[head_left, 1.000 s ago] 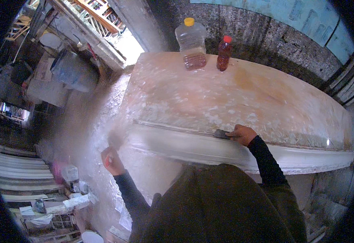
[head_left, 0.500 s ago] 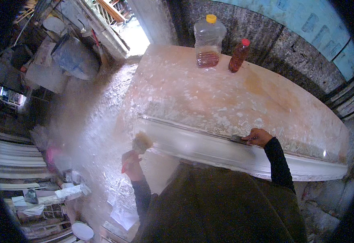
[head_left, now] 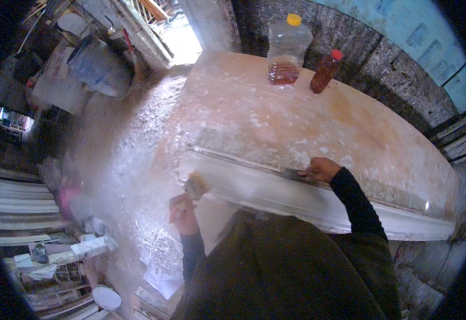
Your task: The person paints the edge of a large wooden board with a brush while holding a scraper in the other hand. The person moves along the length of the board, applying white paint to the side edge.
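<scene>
A long white moulding (head_left: 275, 189) lies along the near edge of a plaster-stained work table (head_left: 275, 112). My left hand (head_left: 182, 210) grips a paintbrush (head_left: 194, 186) whose bristles touch the moulding's left end. My right hand (head_left: 321, 169) rests on the moulding's upper edge and holds a small flat metal tool (head_left: 291, 173) against it. Both forearms wear dark sleeves.
A large clear plastic bottle with a yellow cap (head_left: 288, 50) and a small red-capped bottle (head_left: 324, 72) stand at the table's far edge by a dark wall. A grey tub (head_left: 99, 66) sits on the dusty floor to the left. White mouldings (head_left: 14, 205) are stacked lower left.
My left hand rose from the floor side and brought the brush onto the moulding's left end. The view shifted leftward and nearer; my right hand stays on the moulding.
</scene>
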`<state>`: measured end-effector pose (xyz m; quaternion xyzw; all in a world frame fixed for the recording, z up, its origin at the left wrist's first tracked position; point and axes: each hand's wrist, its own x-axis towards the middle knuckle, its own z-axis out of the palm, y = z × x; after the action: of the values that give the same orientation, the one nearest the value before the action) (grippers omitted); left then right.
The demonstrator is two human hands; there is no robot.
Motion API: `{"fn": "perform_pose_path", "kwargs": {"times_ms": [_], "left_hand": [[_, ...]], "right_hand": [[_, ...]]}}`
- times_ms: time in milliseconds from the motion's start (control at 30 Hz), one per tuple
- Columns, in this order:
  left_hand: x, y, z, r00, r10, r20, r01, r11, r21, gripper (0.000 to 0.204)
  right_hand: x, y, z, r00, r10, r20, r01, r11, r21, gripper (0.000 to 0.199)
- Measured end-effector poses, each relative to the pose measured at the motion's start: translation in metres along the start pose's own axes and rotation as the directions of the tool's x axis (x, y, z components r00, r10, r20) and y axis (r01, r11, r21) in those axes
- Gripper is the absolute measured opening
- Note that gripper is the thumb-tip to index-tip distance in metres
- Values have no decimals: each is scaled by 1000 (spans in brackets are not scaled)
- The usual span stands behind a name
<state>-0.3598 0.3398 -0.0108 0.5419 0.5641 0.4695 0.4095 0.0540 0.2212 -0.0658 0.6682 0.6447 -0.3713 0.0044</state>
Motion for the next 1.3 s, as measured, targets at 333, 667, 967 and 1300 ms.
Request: {"fn": "perform_pose_path", "kwargs": {"times_ms": [333, 667, 967, 1300], "left_hand": [[-4, -2, -2, 1000, -17, -2, 16, 999, -40, 14], [-2, 3, 1, 1000, -20, 2, 20, 999, -33, 16], [-2, -9, -9, 996, -83, -11, 83, 996, -18, 16], [5, -8, -10, 998, -60, 25, 61, 998, -32, 16]], "right_hand": [[1, -64, -32, 991, -46, -122, 42, 998, -35, 25], [32, -34, 3, 996, -24, -88, 16, 996, -84, 29], [-40, -49, -41, 998, -26, 53, 28, 999, -40, 28], [-17, -86, -41, 997, -25, 67, 40, 974, -221, 36]]}}
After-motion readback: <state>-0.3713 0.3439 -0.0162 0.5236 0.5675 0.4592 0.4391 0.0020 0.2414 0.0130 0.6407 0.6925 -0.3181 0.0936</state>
